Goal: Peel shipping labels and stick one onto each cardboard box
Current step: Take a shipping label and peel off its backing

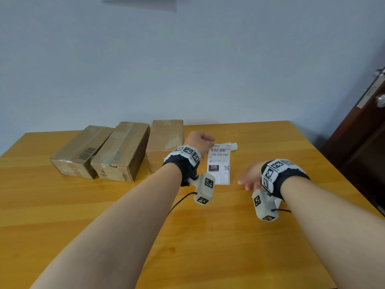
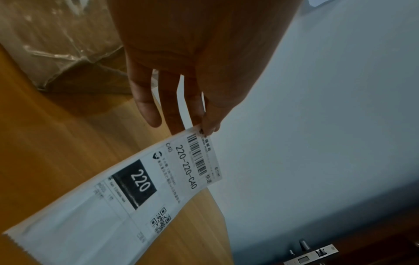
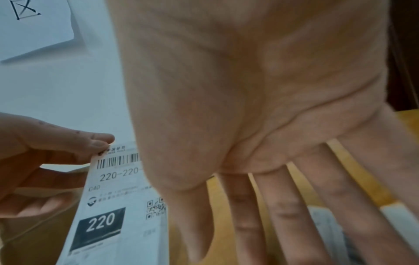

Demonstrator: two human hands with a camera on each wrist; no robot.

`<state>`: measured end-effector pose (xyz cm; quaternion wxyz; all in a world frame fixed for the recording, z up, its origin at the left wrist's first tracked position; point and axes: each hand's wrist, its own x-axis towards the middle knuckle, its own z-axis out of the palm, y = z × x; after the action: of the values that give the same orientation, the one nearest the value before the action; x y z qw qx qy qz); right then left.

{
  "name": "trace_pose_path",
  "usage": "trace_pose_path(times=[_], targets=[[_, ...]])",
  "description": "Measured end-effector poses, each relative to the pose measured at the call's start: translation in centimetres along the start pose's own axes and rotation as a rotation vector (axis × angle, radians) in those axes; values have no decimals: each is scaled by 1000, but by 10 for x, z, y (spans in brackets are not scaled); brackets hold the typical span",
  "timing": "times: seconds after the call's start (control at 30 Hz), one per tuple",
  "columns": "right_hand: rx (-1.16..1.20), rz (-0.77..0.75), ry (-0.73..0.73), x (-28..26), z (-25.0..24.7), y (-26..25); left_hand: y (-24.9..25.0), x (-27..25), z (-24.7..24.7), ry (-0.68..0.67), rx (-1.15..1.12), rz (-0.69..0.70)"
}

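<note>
The left hand (image 1: 199, 140) pinches the top corner of a thin, glossy white paper label (image 1: 218, 165) between thumb and forefinger, its other fingers loosely extended, so that the long printed rectangle, with its barcode, black "220" block and small square code, hangs lifted above the smooth yellow wooden table (image 1: 229, 247). The right hand (image 1: 251, 176) hovers just right of the label with its fingers spread straight and holding nothing. Three worn brown cardboard boxes (image 1: 123, 151), oblong and sealed with shiny clear tape, stand side by side at the table's far edge, left of the label, against a plain pale wall (image 1: 187, 59).
</note>
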<state>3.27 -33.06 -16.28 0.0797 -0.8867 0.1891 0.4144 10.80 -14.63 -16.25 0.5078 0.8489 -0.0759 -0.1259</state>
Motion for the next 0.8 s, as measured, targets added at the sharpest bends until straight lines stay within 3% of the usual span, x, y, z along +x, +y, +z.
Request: trace_pose_path(times=[0.13, 0.23, 0.4, 0.6, 0.7, 0.8], targets=[[118, -87, 302, 10, -10, 6, 3, -2, -3, 8, -5, 4], [380, -256, 456, 6, -18, -4, 6, -3, -9, 17, -25, 29], [653, -412, 309, 0, -21, -35, 13, -9, -28, 68, -73, 97], [1024, -534, 303, -4, -26, -76, 9, -10, -75, 307, -111, 138], [1150, -569, 249, -4, -34, -97, -4, -7, -101, 423, -49, 67], [1212, -582, 206, -1, -39, -119, -22, -2, -120, 367, -34, -101]])
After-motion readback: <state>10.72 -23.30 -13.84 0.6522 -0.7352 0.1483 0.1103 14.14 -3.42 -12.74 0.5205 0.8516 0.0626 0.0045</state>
